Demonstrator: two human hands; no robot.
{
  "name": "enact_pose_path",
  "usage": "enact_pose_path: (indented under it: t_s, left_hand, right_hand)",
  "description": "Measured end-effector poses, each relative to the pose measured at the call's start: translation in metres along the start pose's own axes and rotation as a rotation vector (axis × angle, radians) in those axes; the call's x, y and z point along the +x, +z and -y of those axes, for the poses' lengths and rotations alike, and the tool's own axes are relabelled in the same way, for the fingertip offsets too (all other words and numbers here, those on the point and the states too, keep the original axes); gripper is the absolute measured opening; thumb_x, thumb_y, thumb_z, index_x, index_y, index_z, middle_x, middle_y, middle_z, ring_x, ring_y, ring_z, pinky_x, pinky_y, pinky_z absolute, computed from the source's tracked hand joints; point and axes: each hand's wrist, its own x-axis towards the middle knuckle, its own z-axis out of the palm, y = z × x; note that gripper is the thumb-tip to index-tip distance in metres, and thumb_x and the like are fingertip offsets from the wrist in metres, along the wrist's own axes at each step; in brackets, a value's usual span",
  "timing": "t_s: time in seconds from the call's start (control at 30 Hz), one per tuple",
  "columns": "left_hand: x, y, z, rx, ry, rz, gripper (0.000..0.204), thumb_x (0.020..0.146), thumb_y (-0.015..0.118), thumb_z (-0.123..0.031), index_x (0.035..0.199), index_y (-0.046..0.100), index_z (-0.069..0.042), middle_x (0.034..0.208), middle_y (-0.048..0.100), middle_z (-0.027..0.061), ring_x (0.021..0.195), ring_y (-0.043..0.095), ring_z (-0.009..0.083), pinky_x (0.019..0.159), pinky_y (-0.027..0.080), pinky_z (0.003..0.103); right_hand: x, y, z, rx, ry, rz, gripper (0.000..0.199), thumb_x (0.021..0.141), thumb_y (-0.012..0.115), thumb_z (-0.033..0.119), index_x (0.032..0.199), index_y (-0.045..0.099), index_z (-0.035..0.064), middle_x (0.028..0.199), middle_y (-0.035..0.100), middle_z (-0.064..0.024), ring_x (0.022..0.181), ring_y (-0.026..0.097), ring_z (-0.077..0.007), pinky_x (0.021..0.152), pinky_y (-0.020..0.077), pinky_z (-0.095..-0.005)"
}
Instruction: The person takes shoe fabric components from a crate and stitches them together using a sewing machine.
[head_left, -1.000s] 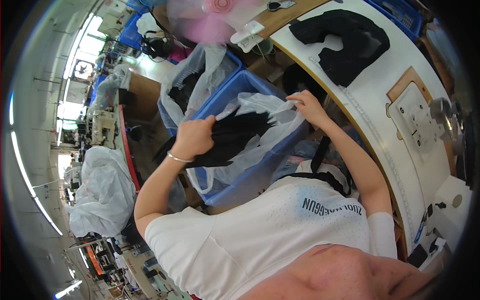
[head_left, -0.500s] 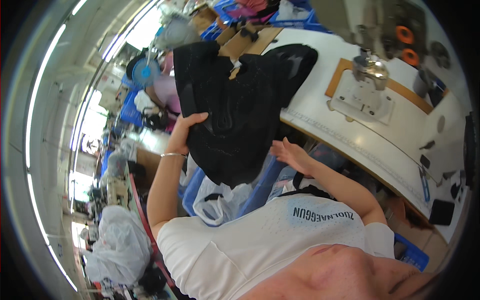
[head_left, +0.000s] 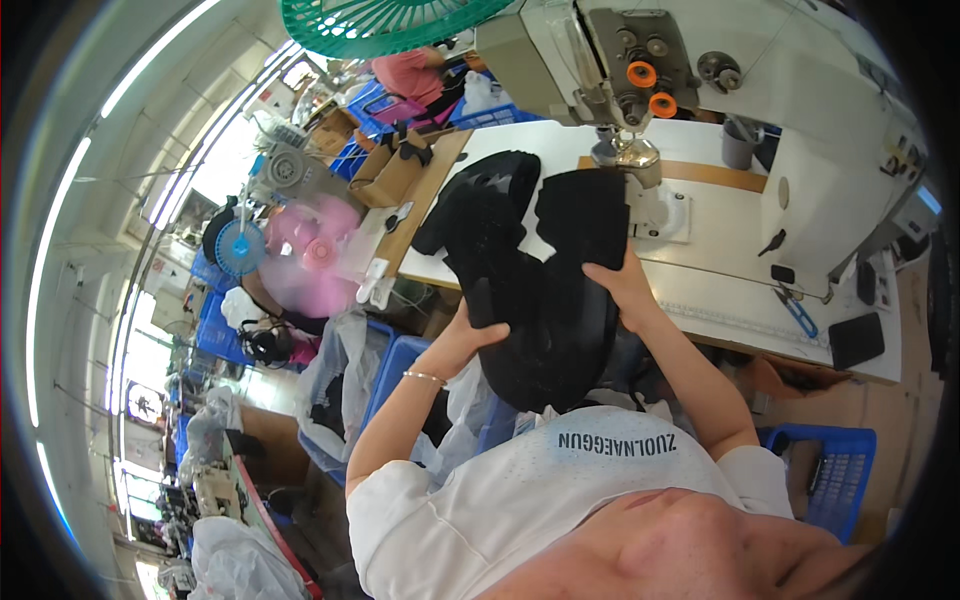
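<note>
Mid-frame, the left hand (head_left: 470, 332) and right hand (head_left: 622, 285) each clamp an edge of the black fabric pieces (head_left: 545, 300), held over the table's (head_left: 720, 290) near edge. Judged so, they are brought up but not yet under the sewing machine (head_left: 610, 80) above.

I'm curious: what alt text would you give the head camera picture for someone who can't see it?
Seen from above, a person's left hand and right hand hold a bundle of black fabric pieces over the edge of a white sewing table, in front of a sewing machine. Blue bins lined with clear plastic bags stand at the person's left.
</note>
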Motion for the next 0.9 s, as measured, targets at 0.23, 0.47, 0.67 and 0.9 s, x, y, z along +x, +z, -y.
enact_pose_path:
  t_s: [0.23, 0.47, 0.67, 0.9]
  left_hand:
    - [0.103, 0.043, -0.014, -0.099, 0.11, -0.043, 0.048, 0.084, 0.075, -0.01, 0.127, 0.056, 0.0, 0.117, 0.064, 0.0094, 0.105, 0.064, 0.0215, 0.093, 0.052, 0.035]
    - [0.242, 0.072, -0.007, -0.227, 0.004, 0.098, 0.045, 0.086, 0.078, -0.024, 0.12, 0.061, -0.001, 0.103, 0.068, 0.0072, 0.086, 0.067, 0.015, 0.074, 0.057, 0.03]
    - [0.265, 0.073, 0.018, 0.086, 0.215, -0.206, 0.099, 0.084, 0.076, -0.044, 0.151, 0.02, 0.003, 0.145, 0.041, 0.0237, 0.13, 0.045, 0.0281, 0.105, 0.04, 0.037]
    - [0.152, 0.123, 0.016, -0.104, 0.246, -0.034, 0.085, 0.091, 0.069, -0.033, 0.152, 0.023, 0.004, 0.15, 0.038, 0.0209, 0.137, 0.039, 0.0273, 0.112, 0.032, 0.036]
  right_hand:
    - [-0.046, -0.043, 0.002, -0.163, -0.158, -0.492, 0.06, 0.08, 0.072, 0.004, 0.135, 0.048, 0.0, 0.121, 0.062, -0.0114, 0.108, 0.061, -0.0232, 0.097, 0.0481, -0.0347]
    - [0.01, -0.119, 0.051, 0.035, -0.173, -0.501, 0.053, 0.082, 0.069, 0.005, 0.131, 0.049, 0.0013, 0.112, 0.063, -0.0103, 0.099, 0.064, -0.0226, 0.084, 0.0539, -0.0362]
    - [0.027, -0.114, 0.055, -0.232, -0.206, -0.578, 0.082, 0.089, 0.071, 0.028, 0.152, 0.026, 0.0019, 0.151, 0.036, -0.0189, 0.138, 0.038, -0.0295, 0.112, 0.0332, -0.0405]
    - [-0.03, -0.052, -0.003, -0.664, -0.309, -0.651, 0.081, 0.096, 0.061, 0.032, 0.155, 0.015, 0.0017, 0.161, 0.016, -0.0177, 0.15, 0.013, -0.0273, 0.12, 0.0132, -0.0377]
